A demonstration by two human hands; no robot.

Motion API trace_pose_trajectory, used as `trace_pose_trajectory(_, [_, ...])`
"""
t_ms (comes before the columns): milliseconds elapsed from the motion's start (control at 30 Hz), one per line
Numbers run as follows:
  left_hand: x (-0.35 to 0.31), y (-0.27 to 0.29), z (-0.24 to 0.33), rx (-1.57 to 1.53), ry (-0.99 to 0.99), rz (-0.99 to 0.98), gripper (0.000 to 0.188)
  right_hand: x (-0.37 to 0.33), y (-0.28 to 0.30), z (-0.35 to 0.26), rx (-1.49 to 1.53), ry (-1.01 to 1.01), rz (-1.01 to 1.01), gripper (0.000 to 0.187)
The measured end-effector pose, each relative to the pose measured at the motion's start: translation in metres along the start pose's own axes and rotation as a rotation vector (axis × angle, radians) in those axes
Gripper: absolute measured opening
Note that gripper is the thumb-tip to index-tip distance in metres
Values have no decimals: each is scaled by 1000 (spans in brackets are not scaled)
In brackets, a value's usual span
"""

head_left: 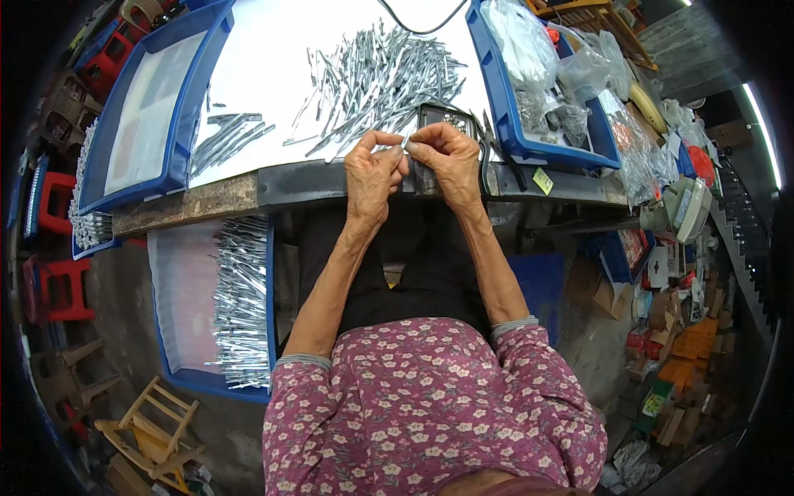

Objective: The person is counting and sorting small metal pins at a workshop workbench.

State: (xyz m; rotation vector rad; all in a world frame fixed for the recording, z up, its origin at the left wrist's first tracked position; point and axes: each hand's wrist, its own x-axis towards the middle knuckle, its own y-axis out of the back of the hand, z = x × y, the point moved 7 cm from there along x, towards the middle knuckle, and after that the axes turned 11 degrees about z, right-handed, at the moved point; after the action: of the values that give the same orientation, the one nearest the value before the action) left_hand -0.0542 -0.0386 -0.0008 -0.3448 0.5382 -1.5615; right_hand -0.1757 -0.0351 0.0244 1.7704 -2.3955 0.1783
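Loose strips left on bench. My left hand pinches slim metal piece, between both hands near bench edge; I judge it light, stiff, slick, best gripped near ends. My right hand pinches it too, grip narrow.

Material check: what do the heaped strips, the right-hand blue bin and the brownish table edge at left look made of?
Heaped strips: probably metal, silvery with bright glints.
Right-hand blue bin: likely moulded plastic, smooth and evenly coloured.
Table edge: perhaps bare wood or chipboard, matt, mottled and rough.
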Motion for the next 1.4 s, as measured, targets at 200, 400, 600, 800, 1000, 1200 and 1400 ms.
trace_pose_trajectory(200, [-2,1,2,-23,46,-13,10,1,1,-8,-102,82,-18,12])
trace_pose_trajectory(400, [-5,-2,7,-83,178,-109,9,4,6,-20,-122,94,-87,12])
trace_pose_trajectory(600, [-8,-5,7,-72,172,-113,8,5,1,-13,149,-74,-144,18])
trace_pose_trajectory(800, [-6,-8,14,214,-184,87,4,7,0,-5,179,-115,-80,25])
trace_pose_trajectory(1000, [-6,-8,14,252,-338,172,5,3,-3,-8,95,-77,-2,27])
trace_pose_trajectory(1200, [-3,-5,12,257,-354,203,5,-2,-9,-8,19,-8,65,25])
trace_pose_trajectory(1400, [-1,-1,13,194,-279,155,4,-1,-10,-9,36,15,27,26])
